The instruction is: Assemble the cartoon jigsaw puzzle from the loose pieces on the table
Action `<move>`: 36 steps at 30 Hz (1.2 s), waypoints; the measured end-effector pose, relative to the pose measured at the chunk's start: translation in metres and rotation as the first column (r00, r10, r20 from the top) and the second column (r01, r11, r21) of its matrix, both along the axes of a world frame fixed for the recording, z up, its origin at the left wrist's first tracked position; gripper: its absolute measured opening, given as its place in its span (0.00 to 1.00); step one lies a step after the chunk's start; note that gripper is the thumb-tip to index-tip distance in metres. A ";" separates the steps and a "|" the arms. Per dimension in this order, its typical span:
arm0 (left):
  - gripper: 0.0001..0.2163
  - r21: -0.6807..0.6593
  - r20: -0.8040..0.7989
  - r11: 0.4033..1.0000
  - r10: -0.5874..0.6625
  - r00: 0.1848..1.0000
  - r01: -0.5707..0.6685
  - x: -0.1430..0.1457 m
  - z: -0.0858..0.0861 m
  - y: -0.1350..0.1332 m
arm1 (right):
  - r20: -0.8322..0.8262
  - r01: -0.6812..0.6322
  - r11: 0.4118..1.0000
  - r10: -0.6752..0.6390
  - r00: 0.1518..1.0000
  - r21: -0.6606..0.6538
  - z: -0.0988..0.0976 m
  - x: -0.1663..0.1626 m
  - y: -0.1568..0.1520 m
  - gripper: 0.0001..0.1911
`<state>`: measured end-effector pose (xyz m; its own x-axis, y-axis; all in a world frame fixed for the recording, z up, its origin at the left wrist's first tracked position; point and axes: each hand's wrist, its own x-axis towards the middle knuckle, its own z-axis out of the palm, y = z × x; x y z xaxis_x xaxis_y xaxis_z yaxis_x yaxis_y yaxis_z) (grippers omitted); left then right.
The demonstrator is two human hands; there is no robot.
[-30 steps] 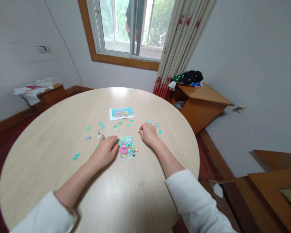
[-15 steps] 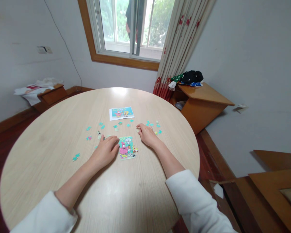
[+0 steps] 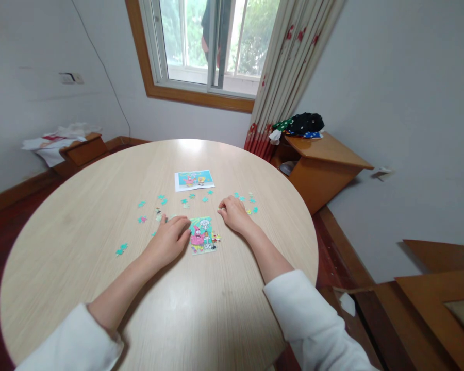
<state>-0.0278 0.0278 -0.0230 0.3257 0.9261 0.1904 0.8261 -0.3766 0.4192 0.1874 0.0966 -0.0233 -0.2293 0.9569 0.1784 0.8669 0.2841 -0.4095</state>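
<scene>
A partly assembled jigsaw puzzle (image 3: 202, 236) with cartoon figures lies flat near the table's middle. My left hand (image 3: 170, 238) rests at its left edge, fingers loosely spread and the fingertips touching the border. Above and right of the puzzle, my right hand (image 3: 234, 213) is closed in a pinch on a small, pale puzzle piece (image 3: 220, 209), partly hidden by the fingers. A piece with yellow on it (image 3: 215, 236) juts from the puzzle's right side. Loose teal pieces (image 3: 121, 250) lie left of my left hand, and more teal pieces (image 3: 252, 200) lie beyond my right hand.
A printed reference picture (image 3: 195, 180) lies behind the pieces on the round wooden table (image 3: 170, 319). To the right, a wooden cabinet (image 3: 325, 154) with cloths on top stands by the curtain (image 3: 290, 67). A low stand with papers (image 3: 85, 147) is at the left wall.
My right hand's fingers have closed together around the pale piece by their tips. My left hand and the assembled puzzle have stayed in place.
</scene>
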 end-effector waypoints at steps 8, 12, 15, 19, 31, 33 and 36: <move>0.11 0.002 0.010 1.000 -0.009 1.000 0.009 0.000 0.000 -0.001 | -0.068 -0.105 0.994 0.103 0.992 -0.015 0.008 0.001 -0.006 0.07; 0.11 0.012 0.013 1.000 -0.009 1.000 0.009 0.000 0.000 -0.002 | -0.095 -0.145 0.989 0.146 0.985 0.014 0.014 0.002 -0.009 0.10; 0.11 0.026 0.017 1.000 -0.005 1.000 0.004 0.000 -0.001 -0.002 | -0.172 -0.131 0.991 0.132 0.976 0.016 0.015 0.002 -0.011 0.06; 0.12 0.028 0.009 1.000 -0.003 1.000 0.003 0.000 -0.001 -0.002 | -0.499 -0.144 0.981 0.063 0.864 -0.127 0.013 0.001 -0.012 0.03; 0.13 0.020 0.003 1.000 0.001 1.000 -0.001 0.000 0.000 -0.002 | -0.767 -0.476 0.790 0.010 0.641 -0.387 0.017 0.008 -0.017 0.12; 0.13 0.019 0.004 1.000 0.001 1.000 -0.001 0.000 0.000 -0.002 | -0.764 -0.484 0.775 0.003 0.645 -0.406 0.017 0.009 -0.017 0.12; 0.13 0.012 0.007 1.000 0.005 1.000 -0.005 0.001 0.000 -0.002 | -0.767 -0.492 0.759 -0.016 0.641 -0.427 0.016 0.010 -0.017 0.11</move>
